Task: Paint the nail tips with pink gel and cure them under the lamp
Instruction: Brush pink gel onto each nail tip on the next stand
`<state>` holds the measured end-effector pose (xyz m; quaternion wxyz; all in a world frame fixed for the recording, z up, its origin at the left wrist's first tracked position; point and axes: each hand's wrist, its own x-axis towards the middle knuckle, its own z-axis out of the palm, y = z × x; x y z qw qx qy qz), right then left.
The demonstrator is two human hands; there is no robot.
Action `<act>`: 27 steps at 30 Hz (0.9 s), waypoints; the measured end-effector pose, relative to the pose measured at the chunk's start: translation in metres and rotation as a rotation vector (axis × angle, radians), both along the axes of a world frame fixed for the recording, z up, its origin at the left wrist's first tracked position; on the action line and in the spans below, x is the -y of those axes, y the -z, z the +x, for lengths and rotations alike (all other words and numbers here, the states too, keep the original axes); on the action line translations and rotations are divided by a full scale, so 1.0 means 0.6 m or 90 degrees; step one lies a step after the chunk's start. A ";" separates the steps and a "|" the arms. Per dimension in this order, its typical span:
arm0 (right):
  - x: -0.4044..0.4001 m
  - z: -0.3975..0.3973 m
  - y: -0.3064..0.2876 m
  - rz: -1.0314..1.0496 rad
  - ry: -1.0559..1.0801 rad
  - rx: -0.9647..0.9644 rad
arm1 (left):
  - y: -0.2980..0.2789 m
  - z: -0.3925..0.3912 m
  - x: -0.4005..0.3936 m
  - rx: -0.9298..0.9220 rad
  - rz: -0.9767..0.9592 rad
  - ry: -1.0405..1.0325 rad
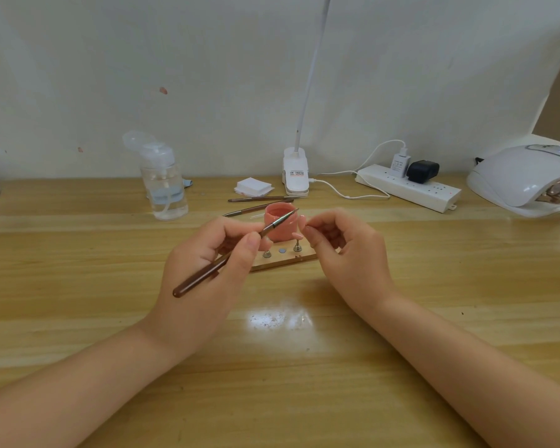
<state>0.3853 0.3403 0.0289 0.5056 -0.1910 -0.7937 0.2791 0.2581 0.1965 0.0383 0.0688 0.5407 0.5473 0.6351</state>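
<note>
My left hand (207, 266) grips a brown nail brush (230, 253), its tip raised over the open pink gel jar (280, 223). My right hand (343, 253) pinches something small between thumb and forefinger beside the jar; a pale pink nail tip (302, 221) seems to show at the fingertips. Under the hands lies a wooden holder board (282, 261) with small metal stands; one stand (297, 245) carries a pink nail tip (296, 235). The white curing lamp (524, 179) sits at the far right with several items inside its opening.
Two more brushes (259, 199) lie behind the jar. A clear pump bottle (164, 185) stands at the left, white wipes (253, 186) and a clip desk lamp (296, 173) at the back. A power strip (408, 187) with plugs and cable lies right of them.
</note>
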 end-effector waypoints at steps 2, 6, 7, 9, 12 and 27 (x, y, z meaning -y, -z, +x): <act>0.000 0.000 0.000 0.013 0.004 0.002 | 0.000 0.002 -0.001 -0.017 -0.007 0.001; 0.000 0.000 0.001 0.022 0.007 0.003 | 0.001 0.002 -0.001 -0.016 -0.020 0.007; 0.000 0.000 0.000 0.021 0.006 0.003 | 0.001 0.002 0.000 -0.014 -0.023 0.008; 0.000 0.000 0.000 0.021 0.005 0.004 | 0.000 0.001 0.000 -0.021 -0.021 0.002; 0.000 0.000 0.000 0.030 0.007 0.004 | -0.002 0.001 0.000 -0.028 -0.013 -0.008; 0.002 0.001 -0.002 0.041 0.012 0.015 | -0.002 -0.001 -0.002 -0.017 -0.020 -0.012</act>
